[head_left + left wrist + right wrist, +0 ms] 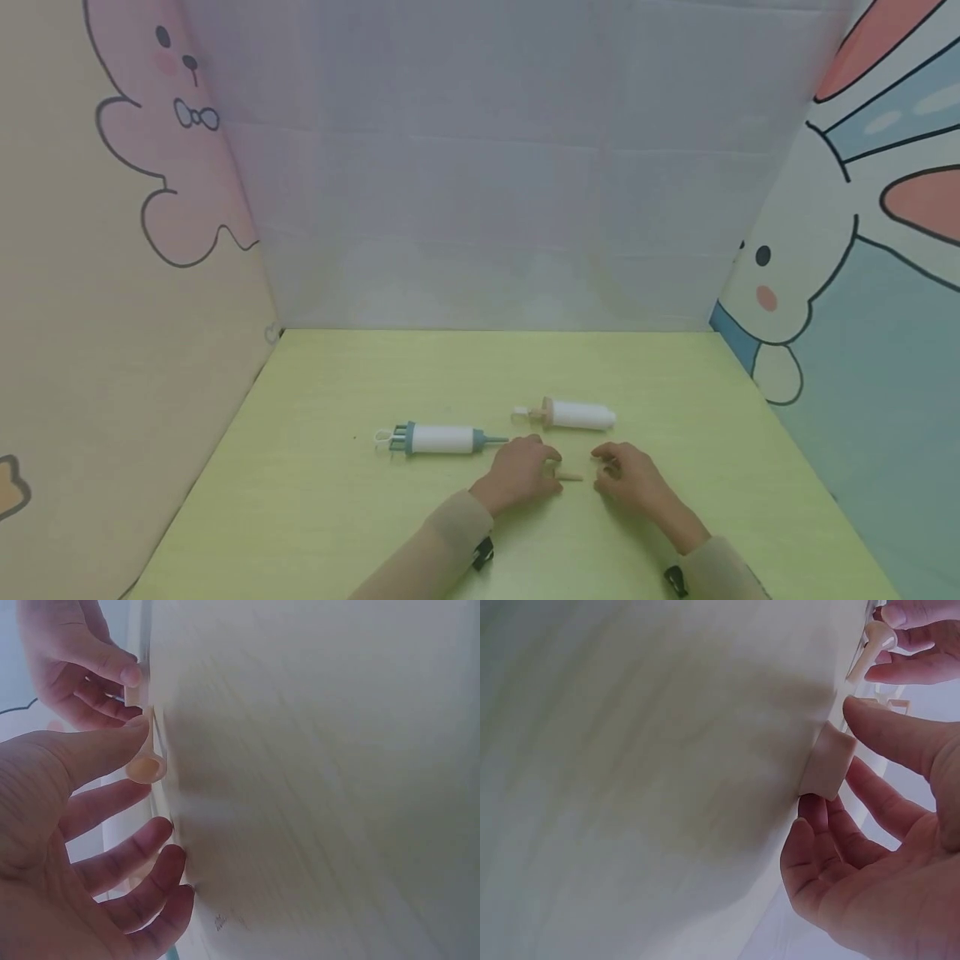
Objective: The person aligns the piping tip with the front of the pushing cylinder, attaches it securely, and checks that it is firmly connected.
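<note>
Between the thumb and index finger of my left hand (pixel 521 471) is a beige nozzle (pixel 572 477). Its round hollow base (pixel 145 769) faces the left wrist camera, and its thin tip points right, toward my other hand. My right hand (pixel 633 479) pinches a short, square-sided beige piece (pixel 829 763) low over the table, thumb above and fingertips under it. Both hands face each other a short way apart. Just behind the left hand lies a white syringe-like tube (pixel 442 439) with green ends, its slim green spout reaching close to the knuckles.
A second white tube (pixel 581 415) with a beige collar and a pull handle lies behind the hands, to the right. The yellow-green table (pixel 315 533) meets a pale sheet (pixel 480 208) at the back. Walls with cartoon animals (pixel 795 275) stand on both sides.
</note>
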A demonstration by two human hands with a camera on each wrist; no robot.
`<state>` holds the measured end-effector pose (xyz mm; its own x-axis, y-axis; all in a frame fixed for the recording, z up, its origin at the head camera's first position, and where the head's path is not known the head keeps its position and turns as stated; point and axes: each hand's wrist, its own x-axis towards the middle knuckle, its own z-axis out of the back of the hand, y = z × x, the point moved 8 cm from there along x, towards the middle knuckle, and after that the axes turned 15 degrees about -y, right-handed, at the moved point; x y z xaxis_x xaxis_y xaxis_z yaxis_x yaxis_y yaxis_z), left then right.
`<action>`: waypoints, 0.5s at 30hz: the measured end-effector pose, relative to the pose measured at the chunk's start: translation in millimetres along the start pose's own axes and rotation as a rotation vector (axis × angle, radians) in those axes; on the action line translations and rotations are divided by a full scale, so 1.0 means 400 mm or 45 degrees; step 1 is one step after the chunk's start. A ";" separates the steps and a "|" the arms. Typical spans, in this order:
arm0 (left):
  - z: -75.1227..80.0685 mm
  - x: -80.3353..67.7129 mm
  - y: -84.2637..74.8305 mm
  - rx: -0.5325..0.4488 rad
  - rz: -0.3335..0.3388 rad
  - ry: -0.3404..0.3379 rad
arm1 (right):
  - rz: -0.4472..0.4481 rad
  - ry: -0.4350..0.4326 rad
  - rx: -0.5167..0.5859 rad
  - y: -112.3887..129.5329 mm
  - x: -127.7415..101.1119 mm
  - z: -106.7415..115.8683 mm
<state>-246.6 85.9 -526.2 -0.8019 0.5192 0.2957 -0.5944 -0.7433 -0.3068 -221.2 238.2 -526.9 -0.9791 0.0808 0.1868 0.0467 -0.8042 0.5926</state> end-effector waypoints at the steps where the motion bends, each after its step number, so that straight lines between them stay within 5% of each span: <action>1: -0.001 0.001 0.000 0.001 0.003 0.005 | 0.004 0.002 -0.003 0.000 0.000 -0.001; 15: -0.002 0.009 -0.004 0.023 -0.011 -0.008 | 0.038 -0.002 -0.153 -0.004 0.002 0.012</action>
<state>-248.7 89.2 -525.5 -0.7965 0.5227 0.3039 -0.5998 -0.7464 -0.2882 -221.2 242.1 -524.1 -0.9772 0.0564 0.2045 0.0520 -0.8710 0.4885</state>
